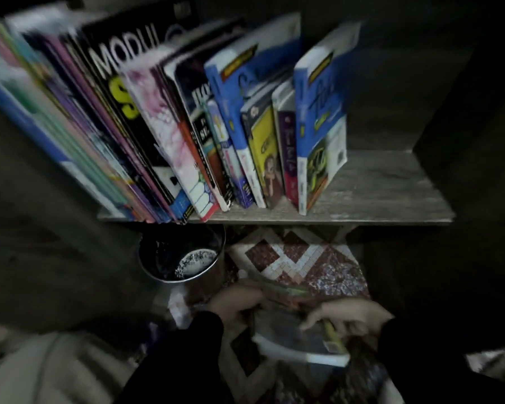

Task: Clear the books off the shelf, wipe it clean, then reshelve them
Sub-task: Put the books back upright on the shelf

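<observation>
A row of several books (164, 121) stands leaning left on the grey wooden shelf (376, 196). The rightmost is a blue and white book (318, 118), with bare shelf to its right. Below the shelf, over the floor, both hands are on a small stack of books (298, 333). My left hand (236, 304) grips the stack's left edge. My right hand (350, 316) holds its right side, fingers spread over the top cover. The picture is dark and blurred, so the stack's titles are unreadable.
A round black bin (181, 255) with something white inside stands under the shelf's left part. The floor (298, 260) has red and white mosaic tiles. Dark walls close in both sides. Pale cloth (41, 368) lies at the lower left.
</observation>
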Demonstrator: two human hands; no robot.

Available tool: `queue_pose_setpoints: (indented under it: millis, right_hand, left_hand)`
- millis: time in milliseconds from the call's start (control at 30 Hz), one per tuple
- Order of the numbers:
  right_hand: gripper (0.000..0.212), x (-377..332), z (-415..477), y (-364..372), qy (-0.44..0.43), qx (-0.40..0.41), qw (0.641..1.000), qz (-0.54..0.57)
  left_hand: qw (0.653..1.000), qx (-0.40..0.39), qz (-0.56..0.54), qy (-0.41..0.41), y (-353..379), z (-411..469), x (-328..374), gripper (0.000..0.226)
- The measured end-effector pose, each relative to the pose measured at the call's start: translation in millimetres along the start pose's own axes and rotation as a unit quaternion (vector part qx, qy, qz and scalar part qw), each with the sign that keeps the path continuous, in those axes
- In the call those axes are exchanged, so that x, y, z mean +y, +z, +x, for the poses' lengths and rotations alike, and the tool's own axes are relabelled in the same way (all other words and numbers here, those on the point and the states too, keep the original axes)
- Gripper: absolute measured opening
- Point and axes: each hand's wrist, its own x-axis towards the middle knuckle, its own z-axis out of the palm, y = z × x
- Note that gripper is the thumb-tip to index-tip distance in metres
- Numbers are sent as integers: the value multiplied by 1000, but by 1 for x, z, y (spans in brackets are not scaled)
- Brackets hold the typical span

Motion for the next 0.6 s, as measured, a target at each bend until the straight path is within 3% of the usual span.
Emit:
queue_pose_setpoints:
  millis: [67,267,333,400,500,600]
  right_hand:
    - [84,-11,-41,0,-7,20,1000,-23]
    - [94,-19,-131,-25,-174,97,980,23]
    - [96,-20,-149,-37,-225,167,960,-6]
    - [106,-23,-157,-51,-268,246,931,-37]
    - [120,-31,-153,-79,-318,357,876,-63]
    - [122,-46,-140,-106,-361,441,817,-83]
  left_hand:
    - [998,5,46,39,5,-32,28,42]
    - [988,-41,74,133,30,-109,102,72]
    - [977,-35,75,196,42,-116,122,87]
    - [958,-1,109,264,56,-112,139,91]
    - [905,129,206,350,75,-90,157,91]
    - [867,198,203,410,86,-62,168,87]
